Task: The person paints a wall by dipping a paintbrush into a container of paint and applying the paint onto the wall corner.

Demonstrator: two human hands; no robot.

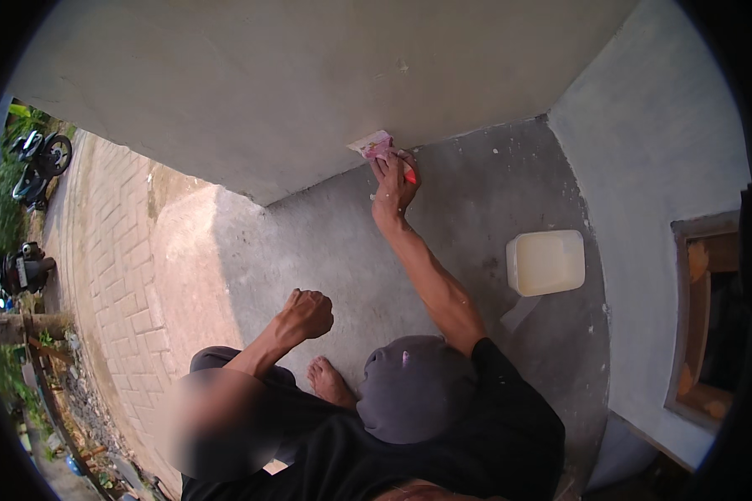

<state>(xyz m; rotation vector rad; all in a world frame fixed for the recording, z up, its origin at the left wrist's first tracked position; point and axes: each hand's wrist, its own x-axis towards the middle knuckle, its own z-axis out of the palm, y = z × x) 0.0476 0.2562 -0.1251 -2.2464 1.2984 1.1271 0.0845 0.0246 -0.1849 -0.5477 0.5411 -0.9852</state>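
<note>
The person wears a black shirt (368, 455) with a short right sleeve (501, 367) and dark grey legwear (418, 397) that bears a small, pale pinkish mark over one knee. The left hand (307, 314) and right hand (397, 179) are bare, as is the visible foot (330, 382). Small pale specks dot the right forearm (434, 280).

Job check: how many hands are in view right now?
2. The right hand holds a red-handled tool by the wall's base; the left hand, fingers curled, is nearer the body, left of it. I see no others.
</note>
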